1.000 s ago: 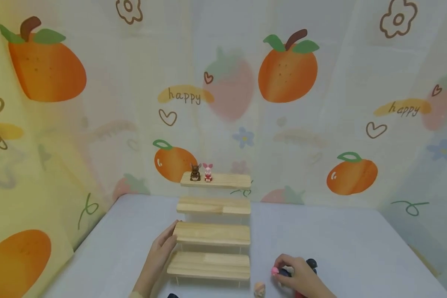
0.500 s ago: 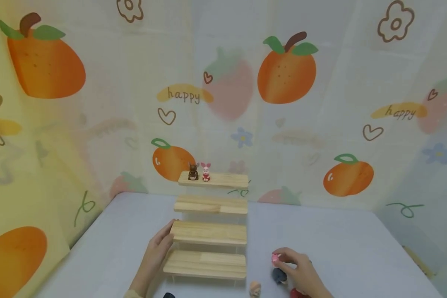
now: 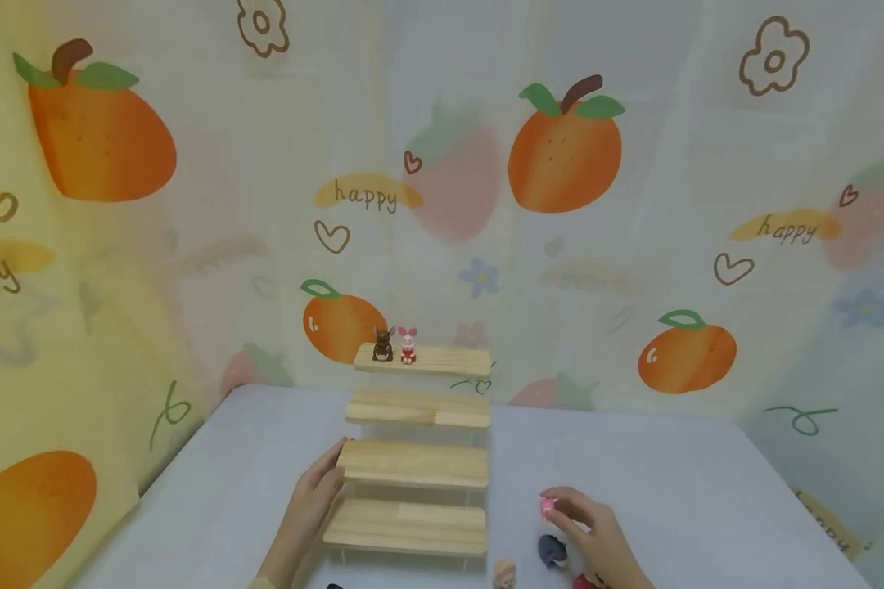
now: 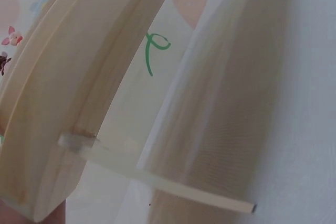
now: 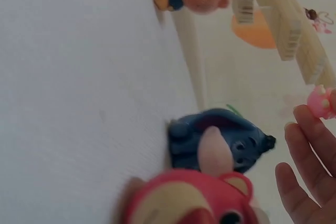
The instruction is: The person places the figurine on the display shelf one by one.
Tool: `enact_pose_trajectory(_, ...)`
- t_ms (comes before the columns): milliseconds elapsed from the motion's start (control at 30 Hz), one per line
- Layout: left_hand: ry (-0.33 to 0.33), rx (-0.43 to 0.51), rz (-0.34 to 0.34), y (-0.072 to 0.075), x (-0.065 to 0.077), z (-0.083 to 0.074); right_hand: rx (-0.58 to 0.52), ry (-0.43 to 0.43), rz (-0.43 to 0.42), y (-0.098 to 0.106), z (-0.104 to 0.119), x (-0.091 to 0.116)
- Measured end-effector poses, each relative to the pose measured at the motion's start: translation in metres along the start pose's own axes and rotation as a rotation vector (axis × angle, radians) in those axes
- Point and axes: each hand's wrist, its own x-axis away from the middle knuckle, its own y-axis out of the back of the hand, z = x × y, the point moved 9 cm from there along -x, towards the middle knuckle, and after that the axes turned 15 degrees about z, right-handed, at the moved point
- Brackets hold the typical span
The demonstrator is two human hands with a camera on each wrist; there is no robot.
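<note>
My left hand [image 3: 311, 491] holds the left end of a wooden tiered shelf [image 3: 412, 465] at its second tier from the bottom. Only a bit of finger [image 4: 31, 216] shows below the board in the left wrist view. Between thumb and fingertips, my right hand [image 3: 593, 528] pinches a small pink figurine [image 3: 547, 507], right of the shelf. Most of that figurine is hidden by the fingers; its pink back [image 5: 318, 102] shows in the right wrist view. Beneath the hand sit a blue donkey figurine [image 5: 186, 145] and a red bear figurine [image 5: 173, 195].
A brown figurine [image 3: 383, 347] and a pink piglet figurine [image 3: 408, 347] sit on the top tier's left half. A peach-headed figurine [image 3: 504, 573] stands by the shelf's front right. A dark object [image 3: 334, 586] is cut off at the bottom edge. Patterned curtains [image 3: 442, 204] surround the white table [image 3: 633, 458].
My right hand has raised the pink figurine away from beside the donkey figurine, uncovering more of the donkey. The left hand stays at the shelf. The head view shifted slightly.
</note>
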Motion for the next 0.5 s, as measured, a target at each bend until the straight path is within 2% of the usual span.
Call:
enact_pose_trajectory(200,0.010,0.058,0.019,-0.001,0.004,0.004,-0.046,-0.017,-0.141,0.015,0.000,0.008)
enact_pose_trajectory(333,0.028,0.059,0.004,-0.001,0.004,0.006,-0.059,0.005,-0.181,0.020,0.004,0.009)
enact_pose_trajectory(500,0.034,0.047,-0.014,0.001,0.001,0.007,0.015,0.075,-0.209,0.020,0.009,0.008)
